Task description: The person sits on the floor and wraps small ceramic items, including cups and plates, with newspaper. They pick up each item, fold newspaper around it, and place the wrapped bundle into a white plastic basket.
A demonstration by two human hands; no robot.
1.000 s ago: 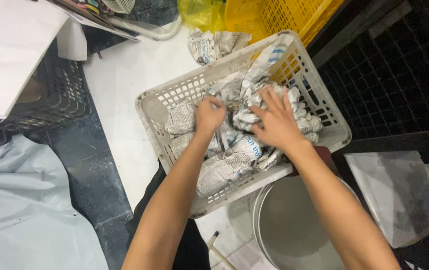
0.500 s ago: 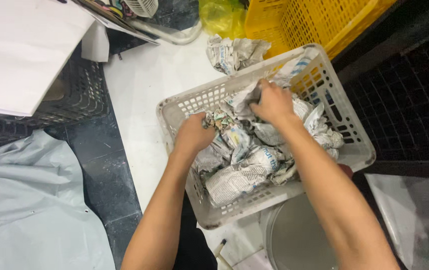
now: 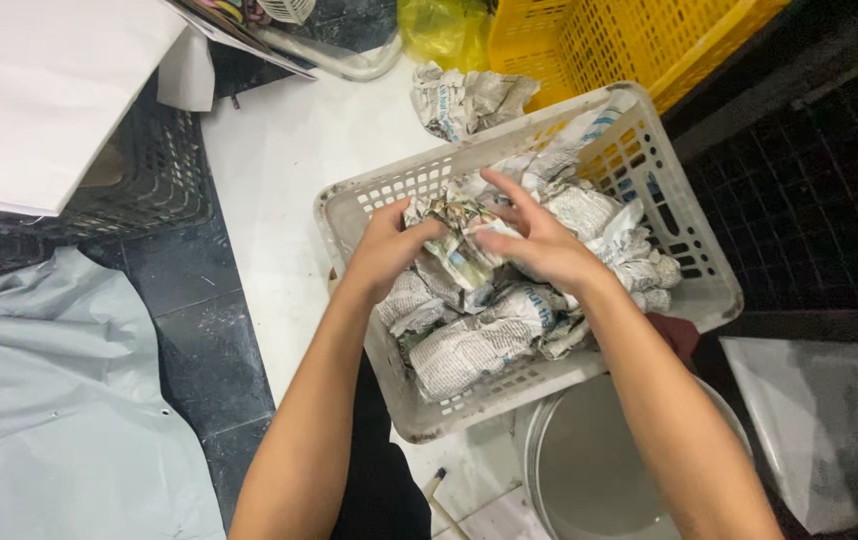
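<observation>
Above the white basket point(image 3: 689, 300), a newspaper-wrapped bundle point(image 3: 457, 248) sits between both hands, raised a little over the heap of like bundles point(image 3: 469, 345) that fills the basket. A second ago both hands were pressed down among the bundles, the right one reaching toward the far corner; now they have come together at the middle with this one bundle lifted clear of the rest. The left hand point(image 3: 384, 250) grasps its near side, fingers point(image 3: 419, 232) curled onto the paper. The right hand point(image 3: 539, 245) holds the other side with thumb and lower fingers, while its upper fingers are spread loose above the paper. Judging from the grip, one bundle has been singled out and the crumpled paper looks partly loosened at the top, though what is inside does not show.

Just below the basket stands a round metal basin point(image 3: 589, 480), near the right forearm. Beyond the basket lie a loose crumpled newspaper point(image 3: 464, 98) on the white worktop point(image 3: 269, 170), a yellow crate point(image 3: 629, 40) and a yellow bag point(image 3: 439, 30). To the left are a dark crate point(image 3: 144, 185) and a grey sheet point(image 3: 59, 400) on the floor.
</observation>
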